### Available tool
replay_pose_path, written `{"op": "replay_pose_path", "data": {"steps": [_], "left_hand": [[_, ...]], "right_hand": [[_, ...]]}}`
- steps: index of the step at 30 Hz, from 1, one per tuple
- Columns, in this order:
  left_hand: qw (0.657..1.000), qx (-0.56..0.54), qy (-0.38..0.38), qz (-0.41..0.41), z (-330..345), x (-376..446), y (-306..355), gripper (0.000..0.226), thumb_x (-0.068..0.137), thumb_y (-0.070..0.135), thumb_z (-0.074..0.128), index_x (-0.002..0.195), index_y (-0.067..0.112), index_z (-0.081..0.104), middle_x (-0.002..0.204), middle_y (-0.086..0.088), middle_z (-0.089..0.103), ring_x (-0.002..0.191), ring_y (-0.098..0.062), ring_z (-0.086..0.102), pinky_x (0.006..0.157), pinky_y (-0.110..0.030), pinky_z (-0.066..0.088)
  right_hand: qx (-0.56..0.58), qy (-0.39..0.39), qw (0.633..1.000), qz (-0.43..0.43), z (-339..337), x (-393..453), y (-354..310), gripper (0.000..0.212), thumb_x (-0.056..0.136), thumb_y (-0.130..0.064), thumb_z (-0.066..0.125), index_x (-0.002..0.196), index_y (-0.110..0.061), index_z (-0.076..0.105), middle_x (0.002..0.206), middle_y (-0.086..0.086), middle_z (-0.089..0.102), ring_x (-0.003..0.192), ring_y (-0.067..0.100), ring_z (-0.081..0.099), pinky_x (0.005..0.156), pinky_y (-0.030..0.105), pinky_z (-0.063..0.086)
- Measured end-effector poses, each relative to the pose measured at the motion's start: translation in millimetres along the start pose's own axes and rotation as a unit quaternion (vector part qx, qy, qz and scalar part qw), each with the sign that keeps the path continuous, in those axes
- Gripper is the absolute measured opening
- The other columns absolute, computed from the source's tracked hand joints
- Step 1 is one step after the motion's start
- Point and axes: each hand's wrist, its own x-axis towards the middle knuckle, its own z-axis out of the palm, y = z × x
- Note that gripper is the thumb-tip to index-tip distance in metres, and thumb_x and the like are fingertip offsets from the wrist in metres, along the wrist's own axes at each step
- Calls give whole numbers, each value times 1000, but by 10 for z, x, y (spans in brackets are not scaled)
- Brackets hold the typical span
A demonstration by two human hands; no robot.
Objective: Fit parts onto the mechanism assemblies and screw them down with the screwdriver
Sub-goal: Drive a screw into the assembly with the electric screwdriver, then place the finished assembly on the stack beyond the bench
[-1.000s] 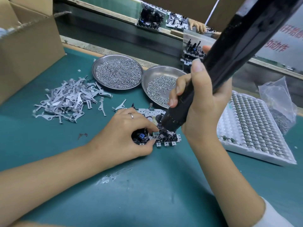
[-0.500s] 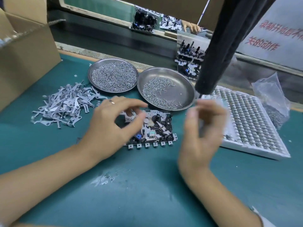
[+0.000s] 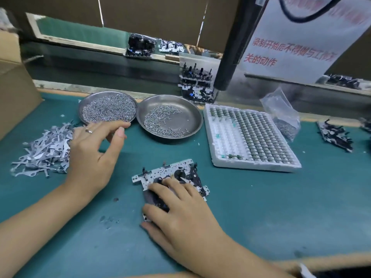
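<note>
Mechanism assembly (image 3: 170, 177): was lying flat on the green mat (image 3: 261, 217) at lower centre of the frame, a perforated metal plate carrying black plastic parts.
Right hand (image 3: 180, 213): was laid over the near half of the assembly, fingers spread and fairly straight on top of it, thumb at the near left edge; nothing was seen to be curled round or pinched.
Left hand (image 3: 94, 151): was held above the mat at centre left, between the lever pile and the screw dishes, fingers relaxed and apart, nothing gripped.
Handling: the plate was judged light and stiff, with sharp stamped edges and tabs; the small black parts and thin springs on top were judged fragile and liable to be dislodged.
Hold points: the bare plate edges or corners were judged safest, not the moulded parts.
Slip: little friction on the mat was expected, so downward pressure would be needed during screwing.
Levers (image 3: 44, 149): a loose tangled pile at left, thin and light, judged best picked singly by pinching.
Screws (image 3: 108, 109): were heaped in a round dish at upper left of centre, tiny and easily dropped.
Screwdriver (image 3: 234, 53): was hanging unheld at upper right.
</note>
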Motion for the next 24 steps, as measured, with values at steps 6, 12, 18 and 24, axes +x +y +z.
{"op": "replay_pose_path", "data": {"steps": [6, 12, 18, 24], "left_hand": [[1000, 1, -9, 2, 20, -48, -16, 30, 95, 28, 45, 103, 11, 68, 79, -4, 65, 84, -18, 59, 87, -60, 42], [1000, 9, -15, -4, 44, -60, -26, 32, 95, 31, 44, 105, 11, 67, 81, -7, 65, 90, -1, 53, 90, -55, 42], [999, 42, -23, 13, 39, -52, -25, 28, 93, 25, 47, 104, 10, 68, 79, -8, 65, 86, -14, 57, 87, -53, 44], [996, 69, -44, 34, 89, 3, 51, 33, 90, 28, 46, 105, 9, 68, 88, 2, 58, 85, -16, 53, 86, -43, 42]], "right_hand": [[-22, 60, 996, 56, -199, -807, 409, 27, 88, -38, 51, 88, -23, 73, 115, 4, 67, 103, 27, 65, 79, 36, 54], [-202, 28, 940, 275, -466, -1400, 1218, 34, 53, 2, 78, 87, -6, 76, 109, 22, 68, 97, 49, 63, 77, 60, 51], [-76, 114, 965, 222, -376, -1017, 1156, 39, 55, 13, 79, 90, -5, 74, 106, 16, 69, 93, 39, 66, 81, 50, 53], [93, 175, 979, 47, -58, -112, 750, 25, 83, -6, 59, 105, -4, 71, 87, 6, 72, 69, 27, 65, 59, 33, 54]]}}
